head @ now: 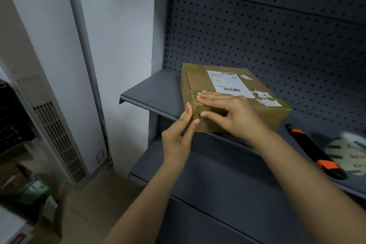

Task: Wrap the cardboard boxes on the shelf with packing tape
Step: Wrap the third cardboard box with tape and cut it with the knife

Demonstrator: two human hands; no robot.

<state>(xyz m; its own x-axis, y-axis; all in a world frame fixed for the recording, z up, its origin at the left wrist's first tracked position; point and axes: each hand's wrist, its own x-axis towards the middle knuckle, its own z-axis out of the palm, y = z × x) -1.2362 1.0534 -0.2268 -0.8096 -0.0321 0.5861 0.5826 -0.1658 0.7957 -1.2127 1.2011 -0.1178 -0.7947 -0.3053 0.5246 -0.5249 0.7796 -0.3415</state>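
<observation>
The cardboard box sits on the grey metal shelf, with a shipping label on top. At its taped near-left corner, the left hand presses straight fingers against the side. The right hand lies flat on top, thumb on the front. Neither grip closes around anything. A utility knife and a tape roll lie to the right.

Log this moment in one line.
left hand: presses box side | right hand: flat on box top corner | knife, tape roll: on shelf
</observation>
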